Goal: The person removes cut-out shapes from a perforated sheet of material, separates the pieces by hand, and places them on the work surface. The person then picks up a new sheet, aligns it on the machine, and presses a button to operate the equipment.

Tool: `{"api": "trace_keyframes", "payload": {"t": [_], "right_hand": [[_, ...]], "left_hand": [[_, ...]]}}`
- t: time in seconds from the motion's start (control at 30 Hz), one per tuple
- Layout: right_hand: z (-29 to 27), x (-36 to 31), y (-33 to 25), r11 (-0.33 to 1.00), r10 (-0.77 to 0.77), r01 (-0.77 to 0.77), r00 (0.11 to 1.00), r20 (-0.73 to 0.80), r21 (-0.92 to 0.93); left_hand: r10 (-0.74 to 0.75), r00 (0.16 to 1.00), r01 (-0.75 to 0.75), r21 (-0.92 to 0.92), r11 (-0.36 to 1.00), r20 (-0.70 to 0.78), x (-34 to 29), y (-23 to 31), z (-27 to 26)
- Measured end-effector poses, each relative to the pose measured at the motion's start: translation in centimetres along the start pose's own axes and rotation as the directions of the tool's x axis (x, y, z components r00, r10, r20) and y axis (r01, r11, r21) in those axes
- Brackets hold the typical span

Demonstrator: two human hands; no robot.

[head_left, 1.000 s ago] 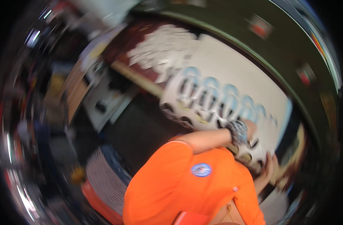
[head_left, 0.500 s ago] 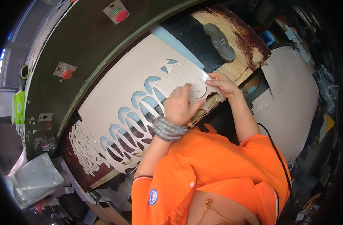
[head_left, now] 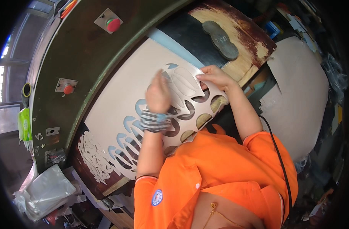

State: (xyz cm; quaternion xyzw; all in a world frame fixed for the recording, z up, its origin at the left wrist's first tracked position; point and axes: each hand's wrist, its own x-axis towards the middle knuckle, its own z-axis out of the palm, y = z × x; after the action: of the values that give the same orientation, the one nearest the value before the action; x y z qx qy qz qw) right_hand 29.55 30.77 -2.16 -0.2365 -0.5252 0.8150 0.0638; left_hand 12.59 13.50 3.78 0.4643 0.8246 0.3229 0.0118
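A pale leather-like sheet, with rows of curved cutouts, lies across the work surface. My right hand pinches its right edge, thumb on top. My left hand, with a checked band at the wrist, is over the upper part of the cutouts. Its fingers are smeared by motion, and whether they hold anything is unclear. Beside it, long oval cut pieces still sit within the sheet. A heap of small pale cut pieces lies at the sheet's lower left end.
A dark green machine beam with red push buttons runs along the far side. A grey figure-eight-shaped block rests on a worn board. Large pale sheets hang at right; clear plastic bags lie lower left.
My left hand has moved left and slightly away from me across the sheet. My right hand keeps the edge, shifted slightly left, and the cutouts near me show more openly.
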Motion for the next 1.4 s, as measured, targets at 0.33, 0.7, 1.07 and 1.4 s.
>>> {"api": "trace_keyframes", "payload": {"t": [0.33,0.7,1.07,1.4], "right_hand": [[0.6,2.0,-0.7,0.98,-0.171,0.093,0.846,0.506,0.175],[1.7,1.8,0.4,0.819,-0.23,-0.133,0.815,0.531,0.558],[3.1,-0.6,-2.5,0.642,-0.401,-0.021,0.843,-0.359,-0.767],[8.9,-1.2,-0.6,0.871,0.21,-0.131,0.971,0.117,-0.473]], "left_hand": [[-0.177,0.974,0.188,-0.067,0.98,0.14,-2.1,3.2,2.3],[-0.405,0.761,0.614,-0.361,0.702,0.506,-2.2,1.8,-0.2],[-0.174,0.91,0.159,-0.072,0.985,-0.375,-2.3,-5.5,-5.4],[0.146,0.983,-0.148,0.008,0.989,0.116,-5.1,-3.0,-2.8]]}}
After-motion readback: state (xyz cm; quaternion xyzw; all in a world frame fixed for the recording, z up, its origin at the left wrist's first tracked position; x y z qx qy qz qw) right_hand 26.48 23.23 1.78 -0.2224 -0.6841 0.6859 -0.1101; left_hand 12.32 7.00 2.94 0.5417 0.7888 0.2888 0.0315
